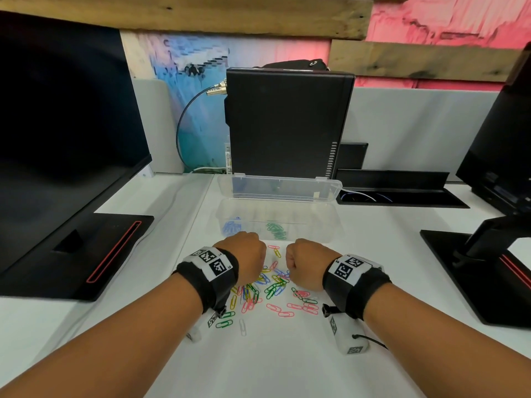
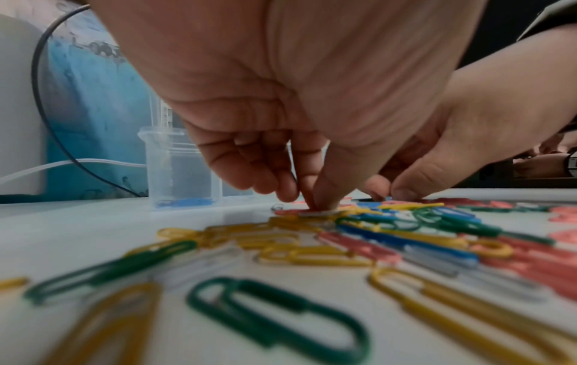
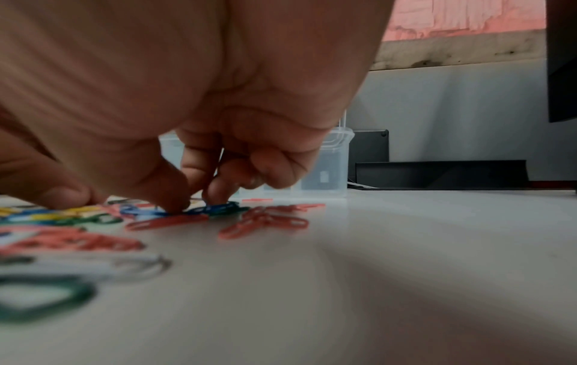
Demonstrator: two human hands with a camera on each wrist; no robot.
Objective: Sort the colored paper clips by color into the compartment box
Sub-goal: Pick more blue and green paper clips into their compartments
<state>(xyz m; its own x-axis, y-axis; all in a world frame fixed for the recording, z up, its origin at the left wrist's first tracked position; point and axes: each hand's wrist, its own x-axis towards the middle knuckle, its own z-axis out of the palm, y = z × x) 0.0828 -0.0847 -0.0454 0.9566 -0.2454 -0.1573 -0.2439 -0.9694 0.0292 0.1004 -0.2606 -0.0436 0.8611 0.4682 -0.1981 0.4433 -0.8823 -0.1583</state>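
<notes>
A mixed pile of paper clips [image 1: 267, 285] in pink, yellow, green, blue and white lies on the white desk. Behind it stands the clear compartment box [image 1: 324, 225], lid open, with blue clips [image 1: 231, 226] in its left compartment and green clips [image 1: 276, 230] in the middle one. My left hand [image 2: 317, 206] is curled over the pile's left side, thumb and forefinger pinching a white clip [image 2: 315, 213] against the desk. My right hand [image 3: 196, 205] is curled over the right side, thumb and fingertip closing on a blue clip [image 3: 215, 208]. In the head view both fists [image 1: 244, 257] [image 1: 303, 264] hide their fingertips.
A black computer case [image 1: 287, 122] stands right behind the box. Monitor stands [image 1: 94, 248] [image 1: 477, 271] flank the work area left and right. A cable tray [image 1: 402, 193] sits at the back right. Loose green and white clips [image 1: 230, 323] lie nearer me.
</notes>
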